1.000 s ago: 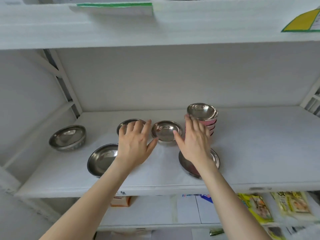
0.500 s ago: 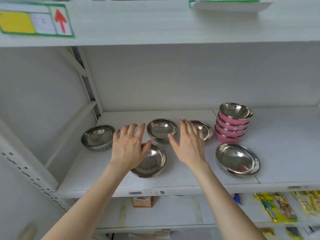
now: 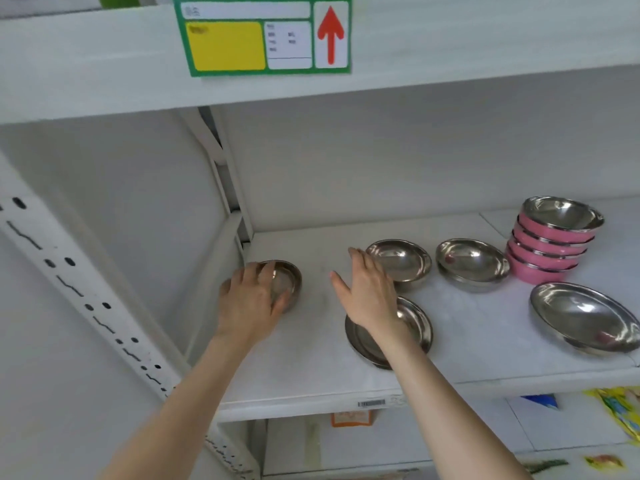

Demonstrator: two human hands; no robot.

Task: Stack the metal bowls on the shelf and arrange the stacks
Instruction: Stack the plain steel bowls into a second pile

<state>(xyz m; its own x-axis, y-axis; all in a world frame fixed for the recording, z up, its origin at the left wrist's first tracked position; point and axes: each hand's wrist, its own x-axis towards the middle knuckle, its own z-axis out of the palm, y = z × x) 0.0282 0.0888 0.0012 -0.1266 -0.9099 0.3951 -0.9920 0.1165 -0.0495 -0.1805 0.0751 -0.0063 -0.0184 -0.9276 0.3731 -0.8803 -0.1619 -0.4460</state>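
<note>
Left arm reaches forward to the far left end of the shelf (image 3: 311, 358). The left hand (image 3: 251, 299) lies palm down over the small metal bowl (image 3: 289, 280), fingers curled over its rim and thumb against its near wall: it is grasping the bowl. The view is blurred here, so the exact contact points cannot be confirmed. This bowl stands on the shelf board, close to the left upright.

Right arm extends alongside. The right hand (image 3: 367, 292) is released, fingers straight and together, thumb spread to the left, holding nothing. It hovers between the small metal bowl and the back-row bowl (image 3: 403, 263), just beside the latter; whether it touches cannot be told. Its wrist passes over the shallow dish (image 3: 414, 329) at the front.

To the right of the back-row bowl sits a second steel bowl (image 3: 472, 263), then a pink bowl stack (image 3: 550, 245) at the rear, and a large steel bowl (image 3: 585, 317) near the front edge. All three are well apart from both hands.
</note>
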